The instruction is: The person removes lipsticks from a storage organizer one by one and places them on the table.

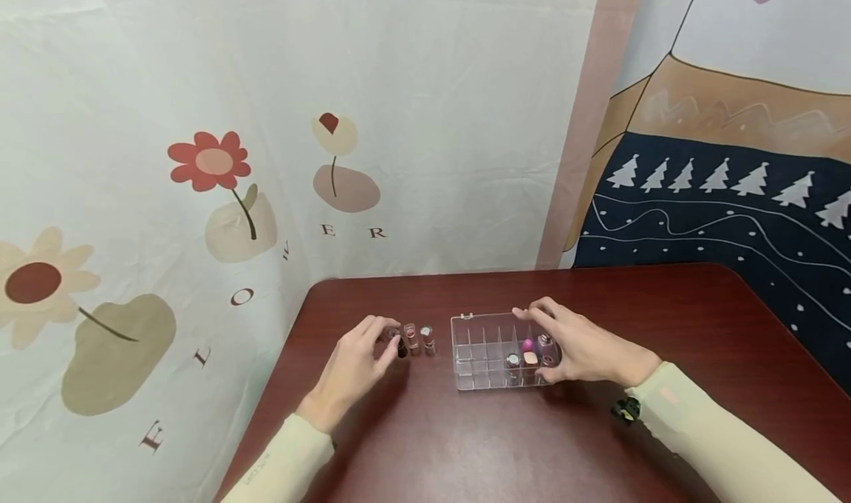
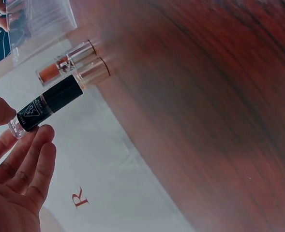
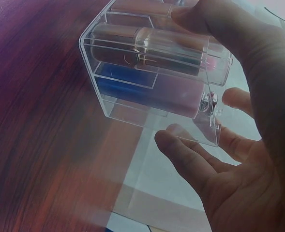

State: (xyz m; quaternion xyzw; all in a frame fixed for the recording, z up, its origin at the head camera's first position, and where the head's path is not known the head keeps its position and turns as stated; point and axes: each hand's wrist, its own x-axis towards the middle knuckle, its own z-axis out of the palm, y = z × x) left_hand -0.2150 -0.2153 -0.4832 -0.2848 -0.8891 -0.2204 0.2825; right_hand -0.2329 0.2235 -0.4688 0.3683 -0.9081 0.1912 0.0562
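My left hand [image 1: 359,359] pinches a black lipstick tube [image 2: 50,102] by its clear top, thumb on one side and fingertips on the other. Whether its base touches the table cannot be told. Beside it stand two lipsticks with clear caps, one reddish [image 1: 411,337] and one silver-topped [image 1: 428,339]. On the right, my right hand [image 1: 585,344] grips the end of a clear divided organizer [image 1: 468,379], thumb at the front and fingers at the back. Several cosmetics stand in that end, among them a silver-topped tube [image 1: 513,366], a bright pink item [image 1: 527,346] and a blue-and-pink tube [image 3: 147,92].
The dark red wooden table [image 1: 465,444] carries all of these. A white cloth with printed flowers [image 1: 465,156] hangs behind and to the left. At the right hangs a dark blue cloth with white trees [image 1: 718,193].
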